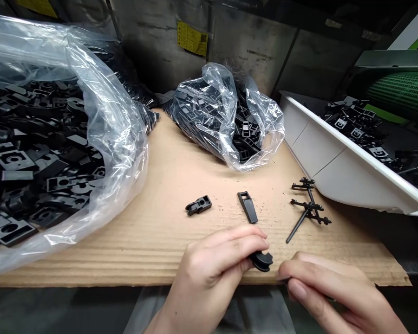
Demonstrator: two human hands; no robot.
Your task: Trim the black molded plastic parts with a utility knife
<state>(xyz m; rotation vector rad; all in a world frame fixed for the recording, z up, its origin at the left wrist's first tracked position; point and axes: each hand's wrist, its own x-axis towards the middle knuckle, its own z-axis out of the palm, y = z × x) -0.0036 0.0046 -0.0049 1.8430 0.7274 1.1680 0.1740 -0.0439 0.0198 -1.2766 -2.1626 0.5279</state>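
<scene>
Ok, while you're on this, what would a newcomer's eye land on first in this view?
The big clear plastic bag of black moulded plastic parts dominates the left side, with a smaller bag of similar parts at the back of the cardboard sheet. At the front edge, the left hand holds a small black part beside the right hand. On the right, a white tray holding more black pieces stands out against the dark surroundings.

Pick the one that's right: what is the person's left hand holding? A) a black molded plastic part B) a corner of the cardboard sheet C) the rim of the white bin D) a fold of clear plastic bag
A. The left hand grips a black molded plastic part, its rounded end showing past the fingers.
</scene>
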